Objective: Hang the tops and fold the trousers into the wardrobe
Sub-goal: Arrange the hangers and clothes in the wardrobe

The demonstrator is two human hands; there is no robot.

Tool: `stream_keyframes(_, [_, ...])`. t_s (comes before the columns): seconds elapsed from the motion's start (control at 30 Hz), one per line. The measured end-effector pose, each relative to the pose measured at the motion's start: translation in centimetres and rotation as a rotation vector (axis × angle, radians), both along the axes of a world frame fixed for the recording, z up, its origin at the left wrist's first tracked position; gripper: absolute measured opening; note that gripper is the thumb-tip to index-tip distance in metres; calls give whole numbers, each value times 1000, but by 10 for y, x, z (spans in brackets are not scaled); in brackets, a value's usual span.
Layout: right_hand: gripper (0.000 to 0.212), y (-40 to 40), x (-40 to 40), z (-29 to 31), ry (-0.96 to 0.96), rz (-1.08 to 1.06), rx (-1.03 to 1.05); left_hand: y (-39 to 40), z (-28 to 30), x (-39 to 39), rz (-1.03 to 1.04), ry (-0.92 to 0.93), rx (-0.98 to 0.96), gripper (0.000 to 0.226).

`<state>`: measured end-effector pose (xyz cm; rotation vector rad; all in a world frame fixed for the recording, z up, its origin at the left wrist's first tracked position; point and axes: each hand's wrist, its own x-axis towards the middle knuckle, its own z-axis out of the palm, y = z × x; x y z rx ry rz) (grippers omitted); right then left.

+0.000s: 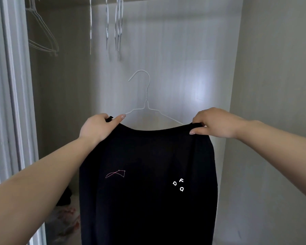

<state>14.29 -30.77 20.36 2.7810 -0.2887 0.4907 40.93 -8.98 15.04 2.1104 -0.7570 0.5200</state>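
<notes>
Both arms are reaching forward into the wardrobe [265,68]. The left hand [97,128] is gripping the left shoulder of a black top [148,174], fingers curled over the fabric. The right hand [217,122] is pinching the right shoulder the same way. The top is hanging between the hands, on a white wire hanger [146,101] whose hook is standing free above the collar. Behind, empty hangers [42,32] are hanging at upper left; more, blurred, are possibly hanging at top centre.
</notes>
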Motion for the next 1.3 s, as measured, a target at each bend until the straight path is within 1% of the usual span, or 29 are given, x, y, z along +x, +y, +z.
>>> stream_keyframes(0.07, [20, 9, 4, -2, -55, 12, 38, -5, 3, -7, -28, 8, -34, 65])
stream_keyframes(0.1, [23, 12, 5, -4, -94, 23, 92, -6, 4, -10, -36, 14, -59, 64])
stream_keyframes(0.17, [40, 16, 3, -7, -148, 43, 234, -9, 6, -11, -32, 28, -95, 64])
stream_keyframes(0.2, [47, 17, 3, -8, -152, 56, 276, -11, 7, -11, -27, 44, -105, 64])
stream_keyframes(0.23, [48, 17, 3, -9, -146, 62, 280, -13, 8, -11, -24, 58, -113, 64])
stream_keyframes(0.33, [34, 18, 2, -7, -152, 62, 220, -28, 18, -9, -29, 83, -111, 68])
stream_keyframes(0.43, [23, 21, -5, 6, -286, 53, 273, -47, 31, -16, -93, 132, -131, 66])
stream_keyframes(0.5, [19, 20, -13, 18, -359, 33, 330, -61, 41, -24, -200, 160, -212, 57])
stream_keyframes(0.53, [21, 20, -16, 25, -377, 18, 353, -69, 45, -30, -261, 178, -263, 58])
stream_keyframes(0.6, [23, 16, -23, 36, -394, -32, 361, -84, 53, -44, -391, 189, -317, 72])
stream_keyframes(0.7, [25, 7, -35, 55, -423, -147, 324, -111, 66, -77, -622, 150, -326, 79])
stream_keyframes(0.83, [27, 1, -51, 98, -459, -284, 197, -138, 83, -128, -899, 122, -335, 78])
stream_keyframes(0.93, [26, -2, -63, 127, -501, -396, 169, -154, 93, -160, -1089, 144, -311, 81])
stream_keyframes(1.07, [24, -7, -81, 157, -606, -478, 164, -181, 109, -197, -1255, 130, -329, 82])
stream_keyframes(1.17, [24, -15, -87, 179, -697, -508, 172, -203, 121, -221, -1315, 110, -339, 79])
stream_keyframes(1.3, [25, -27, -89, 212, -778, -554, 99, -228, 148, -248, -1351, 51, -361, 74])
